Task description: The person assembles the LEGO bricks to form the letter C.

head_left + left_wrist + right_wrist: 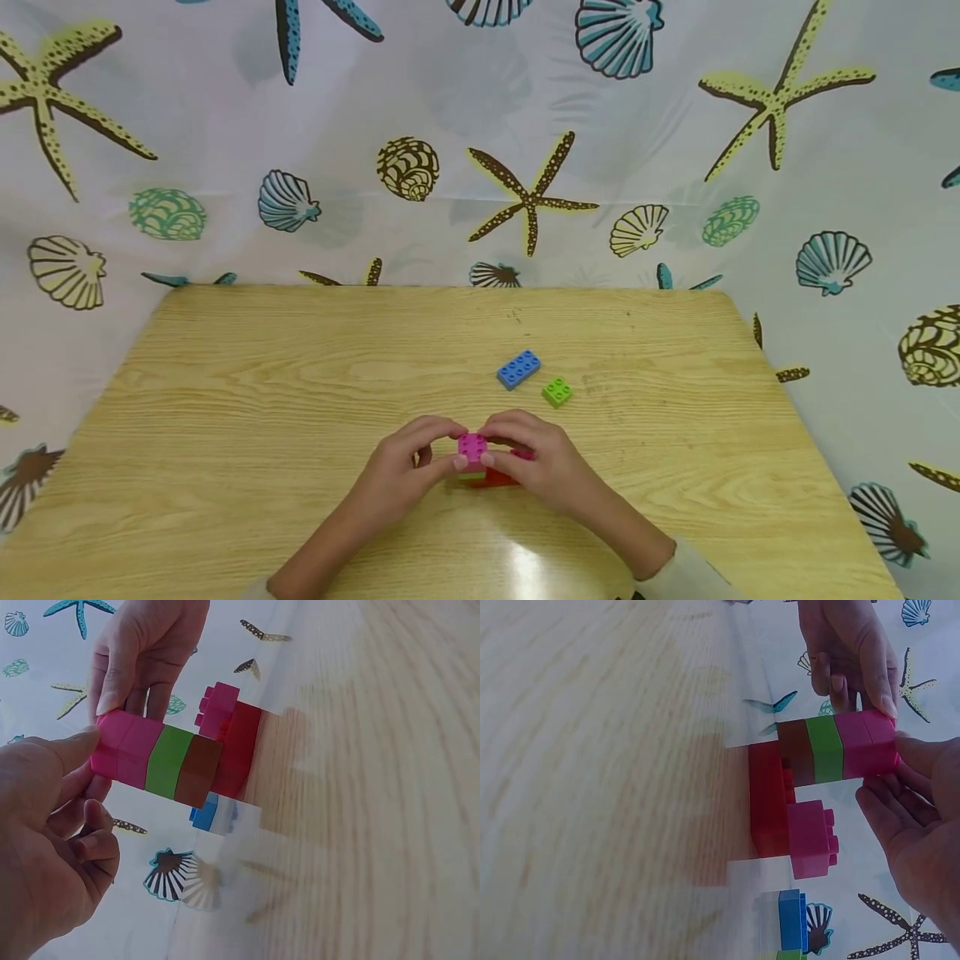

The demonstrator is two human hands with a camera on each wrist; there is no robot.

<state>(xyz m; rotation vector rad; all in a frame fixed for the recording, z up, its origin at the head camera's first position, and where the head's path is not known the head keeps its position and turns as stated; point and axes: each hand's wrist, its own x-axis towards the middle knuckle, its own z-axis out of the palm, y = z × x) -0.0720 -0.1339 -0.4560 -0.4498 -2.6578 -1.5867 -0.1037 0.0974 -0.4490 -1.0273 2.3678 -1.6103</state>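
Observation:
A small tower of toy building bricks stands on one end of a long red brick (766,799). From the bottom it has a brown brick (198,771), a green brick (169,761) and two pink bricks, the upper one (472,447) showing its studs in the head view. My left hand (405,468) pinches this top pink brick from the left, thumb in front and fingers behind. On the other side my right hand (542,460) pinches the same brick. Another pink brick (808,838) sits on the red brick's right end, mostly behind my right hand in the head view.
Beyond my hands, a blue brick (519,369) and a small lime green brick (557,392) lie apart on the wooden table (262,400). A cloth with shells and starfish (480,100) hangs behind the table and at both its sides.

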